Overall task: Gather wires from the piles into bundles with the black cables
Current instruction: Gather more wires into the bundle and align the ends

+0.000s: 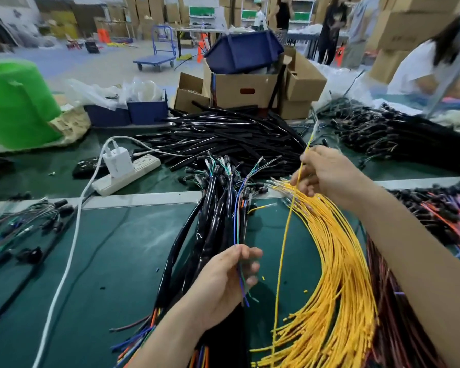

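Observation:
A bundle of black cables [213, 221] with coloured wire ends lies down the middle of the green table. My left hand [223, 282] is closed on a few thin blue, green and purple wires [237, 229] that rise from its fingers toward the bundle's top. To the right fans a pile of yellow wires [337, 274]. My right hand [324, 173] pinches a single yellow wire [283, 248], lifted above the pile, its tip pointing up and away. Dark red wires [393, 314] lie under my right forearm.
A heap of black tubing [223, 136] fills the far table, with more black harnesses [398, 139] at right. A white power strip [125, 173] with a charger and a white cord [64, 261] sit left. Cardboard boxes [245, 88], blue bins and a green bag stand behind. People work at the back.

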